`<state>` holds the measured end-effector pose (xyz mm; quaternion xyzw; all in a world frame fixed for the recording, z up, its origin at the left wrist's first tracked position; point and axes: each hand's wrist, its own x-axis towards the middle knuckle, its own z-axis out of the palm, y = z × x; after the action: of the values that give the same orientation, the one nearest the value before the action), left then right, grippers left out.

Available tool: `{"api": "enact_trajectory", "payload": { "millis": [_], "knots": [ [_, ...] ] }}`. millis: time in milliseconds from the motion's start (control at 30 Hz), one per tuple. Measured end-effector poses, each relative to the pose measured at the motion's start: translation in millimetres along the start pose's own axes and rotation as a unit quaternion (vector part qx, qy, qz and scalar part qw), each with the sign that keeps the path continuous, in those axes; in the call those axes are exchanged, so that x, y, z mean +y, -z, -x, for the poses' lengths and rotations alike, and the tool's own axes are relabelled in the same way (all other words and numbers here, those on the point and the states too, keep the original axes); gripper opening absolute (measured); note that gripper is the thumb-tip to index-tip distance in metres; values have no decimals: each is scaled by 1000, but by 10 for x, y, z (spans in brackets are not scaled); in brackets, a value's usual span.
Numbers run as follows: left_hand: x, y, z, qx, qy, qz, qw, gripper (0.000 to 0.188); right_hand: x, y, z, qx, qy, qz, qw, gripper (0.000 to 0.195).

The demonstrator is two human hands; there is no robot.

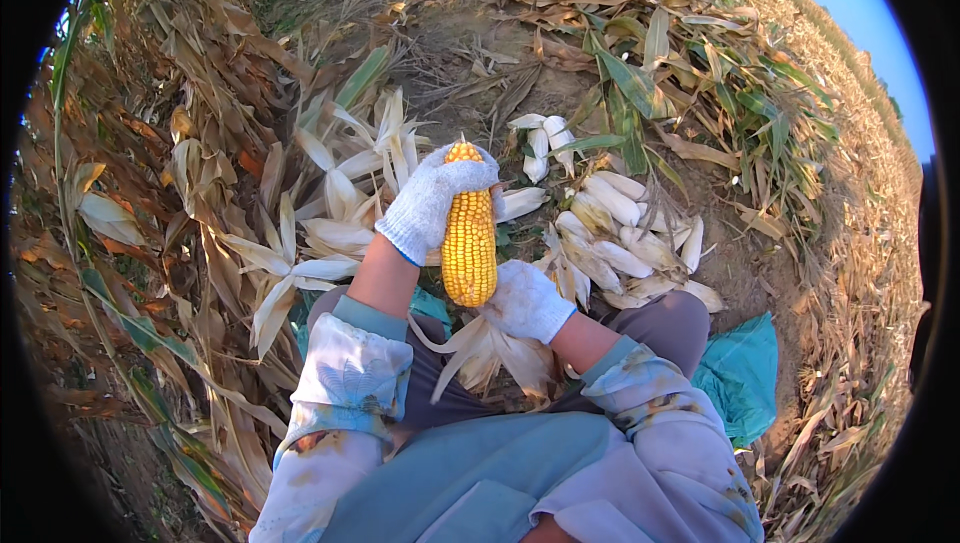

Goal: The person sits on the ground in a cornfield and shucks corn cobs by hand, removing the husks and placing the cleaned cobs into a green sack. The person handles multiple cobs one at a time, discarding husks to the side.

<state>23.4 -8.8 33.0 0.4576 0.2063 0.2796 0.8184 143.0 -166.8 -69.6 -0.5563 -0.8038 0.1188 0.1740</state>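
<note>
In a white knitted glove, my left hand (pixel 442 194) wraps around the upper part of a bare yellow corn cob (pixel 470 246), whose tip points away from me. At the cob's lower end, my gloved right hand (pixel 525 301) has its fingers closed around the base, partly hidden from view. Peeled-back pale husk leaves (pixel 499 359) hang below that hand, between my knees. Beyond my right knee lies a heap of ears in whitish husks (pixel 611 243). Opened empty-looking husks (pixel 281 273) are scattered on the left.
Dry standing corn stalks (pixel 150 168) crowd the left side. Cut stalks with some green leaves (pixel 675 85) are piled at the far right. A teal plastic sheet or bag (pixel 739 378) lies beside my right knee. A few husked-looking pale ears (pixel 544 145) rest on bare soil (pixel 480 36) ahead.
</note>
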Motion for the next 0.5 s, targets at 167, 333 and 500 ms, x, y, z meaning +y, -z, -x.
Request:
{"api": "enact_trajectory", "payload": {
  "millis": [167, 333, 500],
  "knots": [
    [-38, 94, -15, 154, -130, 78, 976, 18, -15, 268, -6, 117, -109, -239, 958, 39],
    [44, 161, -4, 241, -211, 235, 918, 16, -29, 403, -122, 160, -183, -218, 945, 40],
    [47, -38, 150, 205, -288, 17, 935, 19, -2, 411, -151, 98, -166, -52, 980, 33]
  ]
}}
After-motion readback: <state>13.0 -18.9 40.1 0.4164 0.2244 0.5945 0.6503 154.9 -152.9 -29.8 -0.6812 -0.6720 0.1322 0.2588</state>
